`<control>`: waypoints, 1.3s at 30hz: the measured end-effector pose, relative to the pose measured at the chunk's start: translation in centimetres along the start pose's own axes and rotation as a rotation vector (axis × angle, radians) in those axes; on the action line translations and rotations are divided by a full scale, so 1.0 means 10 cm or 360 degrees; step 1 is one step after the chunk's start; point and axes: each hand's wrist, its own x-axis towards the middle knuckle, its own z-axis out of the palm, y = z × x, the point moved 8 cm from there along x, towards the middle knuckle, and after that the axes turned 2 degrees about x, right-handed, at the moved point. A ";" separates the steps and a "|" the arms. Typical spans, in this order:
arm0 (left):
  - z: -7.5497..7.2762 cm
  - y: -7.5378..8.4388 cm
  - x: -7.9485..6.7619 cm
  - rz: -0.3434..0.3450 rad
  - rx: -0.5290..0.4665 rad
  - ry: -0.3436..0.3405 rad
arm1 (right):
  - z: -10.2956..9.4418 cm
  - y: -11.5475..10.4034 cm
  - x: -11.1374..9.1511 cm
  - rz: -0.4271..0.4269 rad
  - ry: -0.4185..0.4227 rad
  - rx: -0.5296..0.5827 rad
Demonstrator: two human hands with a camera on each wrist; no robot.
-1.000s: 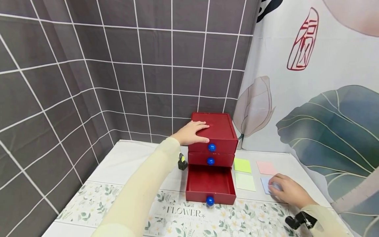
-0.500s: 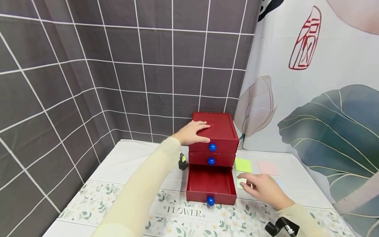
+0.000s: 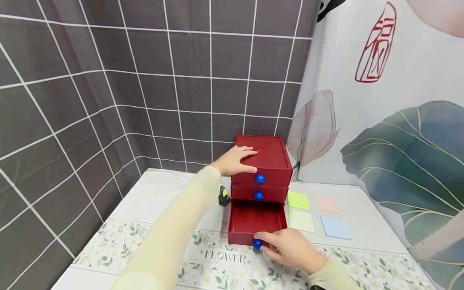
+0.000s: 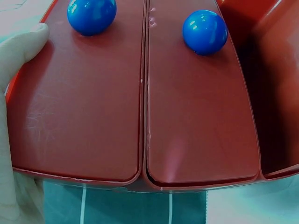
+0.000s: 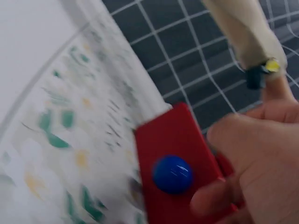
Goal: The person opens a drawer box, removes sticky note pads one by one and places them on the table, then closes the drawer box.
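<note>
A red desk cabinet (image 3: 261, 151) with blue round knobs stands at the back of the table. My left hand (image 3: 236, 161) rests on its top, fingers spread and thumb at the front edge, as the left wrist view also shows. The bottom drawer (image 3: 239, 238) is pulled out, and its floor shows bare red. My right hand (image 3: 293, 249) is at that drawer's blue knob (image 3: 257, 244). Index finger and thumb reach either side of the knob; in the right wrist view, a gap shows between them and the knob (image 5: 172, 174). The upper two drawers are pushed in.
Right of the cabinet lie square pads of sticky notes: bright green (image 3: 298, 200), pale green (image 3: 301, 221), pink (image 3: 328, 204) and blue (image 3: 336, 227). A flowered band (image 3: 224, 257) runs along the table front. Gridded dark cloth (image 3: 188, 96) hangs behind.
My right hand has moved left from the blue sticky notes, past the pale green ones, to the knob of the bottom drawer. The left hand stays on the cabinet, and the drawer is still out.
</note>
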 end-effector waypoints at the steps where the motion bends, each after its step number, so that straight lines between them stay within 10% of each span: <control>1: -0.01 0.01 -0.01 -0.0004 -0.0003 -0.0001 | 0.07 0.00 0.01 0.0047 -0.0053 0.0007; 13: -0.03 0.02 -0.02 -0.0016 0.0022 0.0006 | 0.40 -0.02 0.06 0.0212 0.0014 -0.0088; 39: -0.01 0.02 -0.01 -0.0016 0.0009 0.0007 | 0.42 0.18 0.23 0.0284 0.0231 -0.0342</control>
